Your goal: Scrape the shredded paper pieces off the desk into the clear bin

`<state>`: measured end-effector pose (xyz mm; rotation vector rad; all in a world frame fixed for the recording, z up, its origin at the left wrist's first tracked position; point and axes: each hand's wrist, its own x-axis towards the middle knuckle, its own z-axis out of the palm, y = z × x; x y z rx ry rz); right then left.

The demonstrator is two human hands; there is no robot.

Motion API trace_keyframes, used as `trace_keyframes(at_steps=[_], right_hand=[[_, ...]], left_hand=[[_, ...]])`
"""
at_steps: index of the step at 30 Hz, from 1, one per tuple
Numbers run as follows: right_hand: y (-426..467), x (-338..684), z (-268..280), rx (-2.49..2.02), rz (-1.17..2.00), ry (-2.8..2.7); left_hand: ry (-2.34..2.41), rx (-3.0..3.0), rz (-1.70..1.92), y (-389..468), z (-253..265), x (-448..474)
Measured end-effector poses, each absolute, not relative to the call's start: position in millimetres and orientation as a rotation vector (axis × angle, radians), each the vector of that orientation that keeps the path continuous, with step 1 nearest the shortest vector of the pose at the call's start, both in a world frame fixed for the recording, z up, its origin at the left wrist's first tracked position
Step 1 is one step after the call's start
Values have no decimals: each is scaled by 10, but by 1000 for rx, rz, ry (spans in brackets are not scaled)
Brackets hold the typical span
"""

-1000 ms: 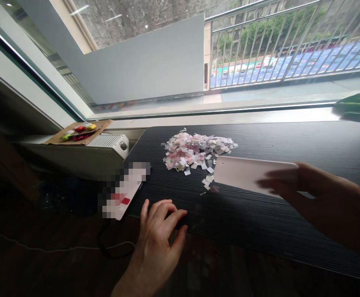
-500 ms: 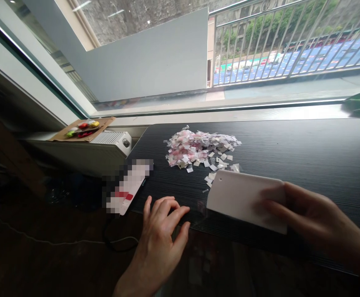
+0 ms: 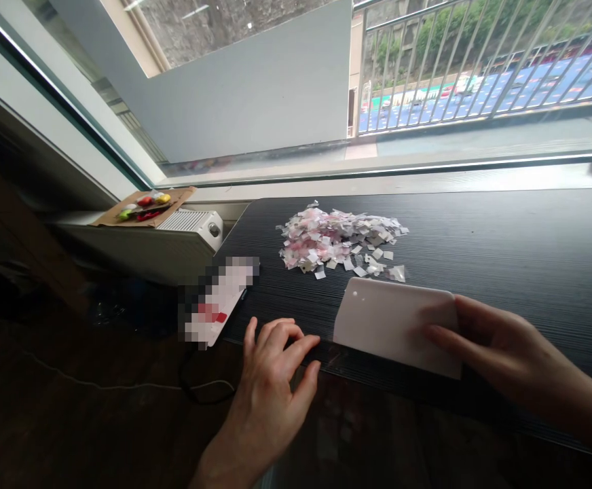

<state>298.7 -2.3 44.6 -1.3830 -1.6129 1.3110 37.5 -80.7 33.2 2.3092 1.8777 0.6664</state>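
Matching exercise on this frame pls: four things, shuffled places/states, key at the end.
Things
1. pale flat panel
2. small scraps
3. left hand
4. brown cardboard

Places/states
A. lying on the white radiator
B. gripped at one end by the right hand
C. heaped on the black tabletop
D. holding nothing, fingers bent, by the tabletop's near edge

Pairs: 1-B, 2-C, 3-D, 4-A

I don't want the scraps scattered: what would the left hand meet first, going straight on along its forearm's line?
The left hand would probably meet the scrap pile, though the white card sits near that path; depth is unclear.
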Motion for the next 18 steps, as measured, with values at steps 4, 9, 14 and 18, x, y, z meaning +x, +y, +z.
trace_keyframes(at_steps=[4, 9, 14, 18], right_hand=[[-36, 2988, 455, -1377, 1339, -1590], [-57, 2997, 415, -1377, 1365, -1586], [-86, 2969, 421, -1325, 1511, -1562], [-135, 2953, 473, -1301, 1589, -1599]], left_hand=[[1880, 2305, 665, -815, 345, 380], [1881, 2300, 654, -810, 364, 385], [1866, 2296, 618, -811, 382, 377], [1849, 2295, 598, -823, 385, 361]])
